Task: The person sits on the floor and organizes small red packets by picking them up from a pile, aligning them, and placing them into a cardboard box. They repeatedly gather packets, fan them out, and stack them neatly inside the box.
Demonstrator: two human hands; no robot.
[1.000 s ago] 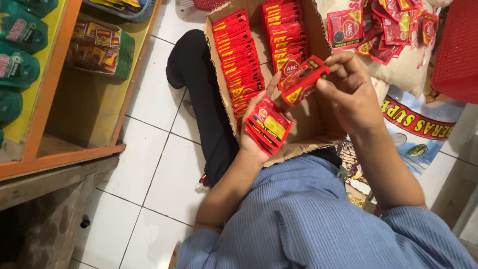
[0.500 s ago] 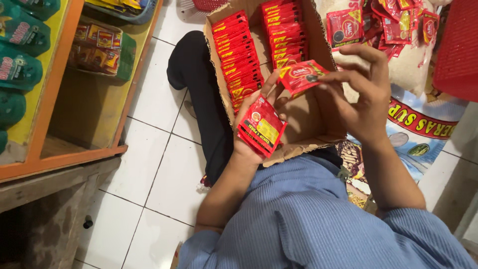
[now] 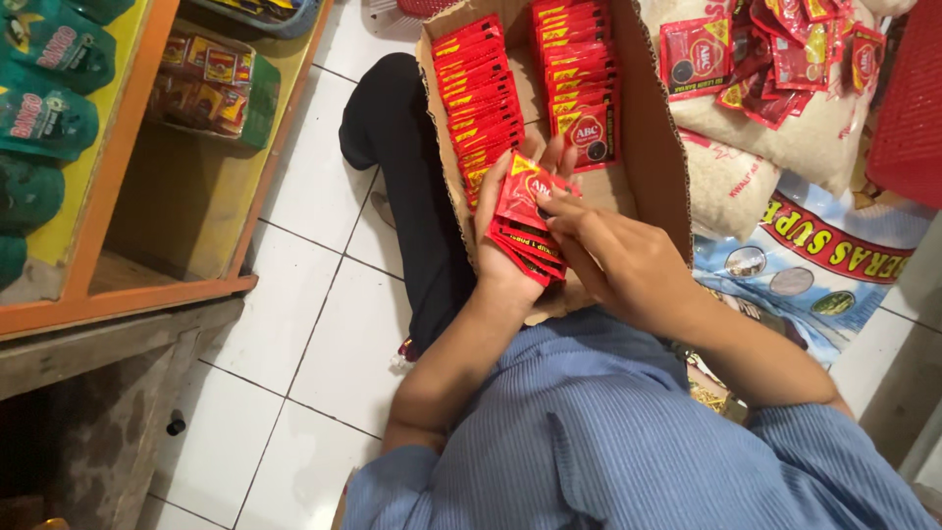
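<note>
Left hand (image 3: 505, 257): fingers curled around stack of red sachets (image 3: 528, 228). Right hand (image 3: 618, 263): fingers pressing the top sachet. Cardboard box (image 3: 653, 128) beyond fingertips.

Red sachets (image 3: 527, 221) stacked in hand — more rowed in carton (image 3: 655, 147).
</note>
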